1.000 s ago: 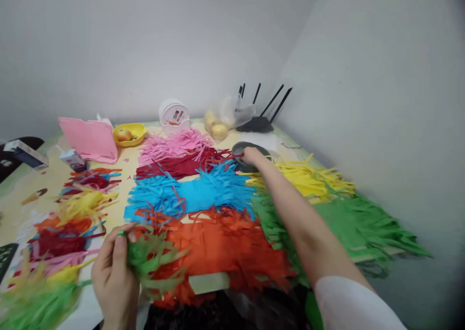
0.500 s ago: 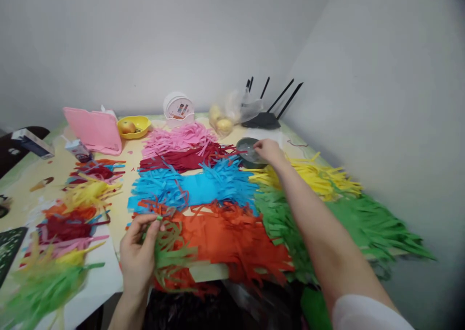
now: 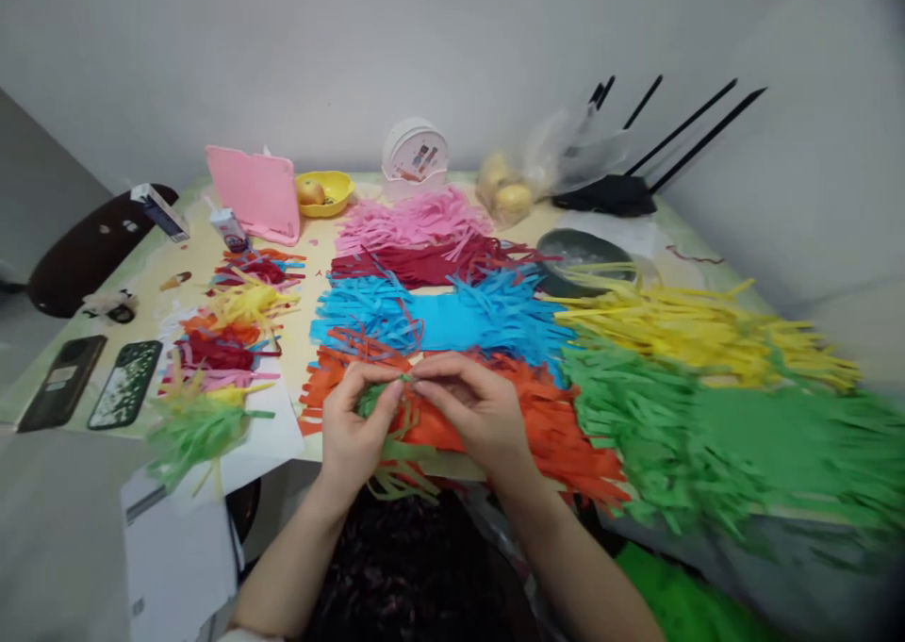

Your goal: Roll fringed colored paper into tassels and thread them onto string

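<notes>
My left hand pinches the twisted top of a green tissue-paper tassel, whose fringe hangs below the fingers. Fingertips of my right hand are closed at that same twisted top, meeting the left fingertips; whatever they grip is too small to name. Beneath both hands lies orange fringed paper at the table's front. Behind it are blue fringed paper, dark red fringed paper and pink fringed paper. Finished-looking multicoloured tassels lie to the left.
Green fringed paper and yellow fringed paper cover the right side. A dark bowl stands behind them, near a black router. Phones, a pink tablet case and a yellow fruit bowl are on the left.
My right hand has come back from the dark bowl to the tassel top in my left hand. The left hand still holds the tassel; the view has shifted.
</notes>
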`<state>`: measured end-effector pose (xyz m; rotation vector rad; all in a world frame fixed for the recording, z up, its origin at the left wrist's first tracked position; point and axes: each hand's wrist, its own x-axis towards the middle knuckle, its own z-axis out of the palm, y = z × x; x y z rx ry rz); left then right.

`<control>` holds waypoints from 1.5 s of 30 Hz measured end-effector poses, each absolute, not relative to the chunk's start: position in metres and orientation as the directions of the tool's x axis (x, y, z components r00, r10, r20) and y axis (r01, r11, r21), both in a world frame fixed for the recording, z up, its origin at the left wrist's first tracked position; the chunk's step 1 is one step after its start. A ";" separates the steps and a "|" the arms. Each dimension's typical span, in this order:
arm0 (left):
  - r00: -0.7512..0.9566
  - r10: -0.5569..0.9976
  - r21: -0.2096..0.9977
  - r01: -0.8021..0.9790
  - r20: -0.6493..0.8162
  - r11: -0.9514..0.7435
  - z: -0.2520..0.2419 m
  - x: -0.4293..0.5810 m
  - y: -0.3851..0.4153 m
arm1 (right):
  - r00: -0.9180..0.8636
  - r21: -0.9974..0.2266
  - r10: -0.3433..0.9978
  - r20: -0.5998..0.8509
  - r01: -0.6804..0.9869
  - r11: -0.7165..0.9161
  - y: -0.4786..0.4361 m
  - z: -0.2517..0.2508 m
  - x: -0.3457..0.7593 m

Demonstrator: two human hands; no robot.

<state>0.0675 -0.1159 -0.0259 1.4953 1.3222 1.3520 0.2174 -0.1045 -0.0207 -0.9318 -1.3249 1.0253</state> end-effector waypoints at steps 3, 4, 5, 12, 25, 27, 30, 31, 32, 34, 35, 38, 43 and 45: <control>-0.086 0.955 0.932 0.255 0.285 -0.256 -0.026 0.062 -0.120 | 0.032 -0.958 0.966 0.258 -0.123 0.260 -0.109 -0.026 0.205; -0.091 0.950 0.925 0.271 0.300 -0.266 -0.026 0.060 -0.121 | 0.044 -0.959 0.970 0.240 -0.143 0.244 -0.110 -0.027 0.202; -0.096 0.945 0.917 0.287 0.314 -0.276 -0.025 0.059 -0.122 | 0.057 -0.960 0.974 0.219 -0.166 0.225 -0.111 -0.027 0.200; -0.134 0.928 0.907 0.297 0.348 -0.297 -0.027 0.062 -0.127 | 0.194 -0.930 0.967 0.163 -0.296 0.216 -0.118 -0.039 0.183; -0.011 0.894 0.785 0.484 0.448 -0.387 -0.029 0.064 -0.127 | 0.204 -0.963 0.941 0.270 0.053 0.265 -0.120 -0.047 0.189; 0.041 0.891 0.740 0.541 0.451 -0.400 -0.028 0.063 -0.126 | 0.191 -0.954 0.937 0.293 0.125 0.273 -0.117 -0.049 0.191; 0.079 0.903 0.723 0.572 0.421 -0.387 -0.026 0.064 -0.126 | 0.168 -0.941 0.932 0.321 0.169 0.294 -0.115 -0.052 0.192; 0.074 0.910 0.730 0.572 0.407 -0.373 -0.026 0.064 -0.126 | 0.165 -0.936 0.929 0.332 0.176 0.304 -0.115 -0.053 0.193; 0.059 0.919 0.745 0.567 0.389 -0.352 -0.026 0.065 -0.127 | 0.168 -0.930 0.922 0.348 0.182 0.318 -0.115 -0.055 0.192; 0.020 0.943 0.797 0.529 0.333 -0.293 -0.026 0.065 -0.127 | 0.180 -0.920 0.908 0.378 0.186 0.345 -0.116 -0.058 0.192; 0.003 0.955 0.831 0.492 0.296 -0.259 -0.027 0.065 -0.127 | 0.180 -0.919 0.906 0.382 0.177 0.353 -0.117 -0.060 0.191; -0.032 0.979 0.913 0.369 0.202 -0.177 -0.030 0.064 -0.126 | 0.147 -0.942 0.931 0.333 0.104 0.320 -0.119 -0.061 0.188; -0.056 0.987 0.961 0.246 0.148 -0.130 -0.034 0.066 -0.127 | 0.131 -0.977 0.971 0.201 -0.045 0.208 -0.120 -0.053 0.186; -0.078 0.989 0.981 0.160 0.126 -0.113 -0.035 0.069 -0.128 | 0.147 -0.976 0.972 0.182 -0.092 0.197 -0.119 -0.050 0.186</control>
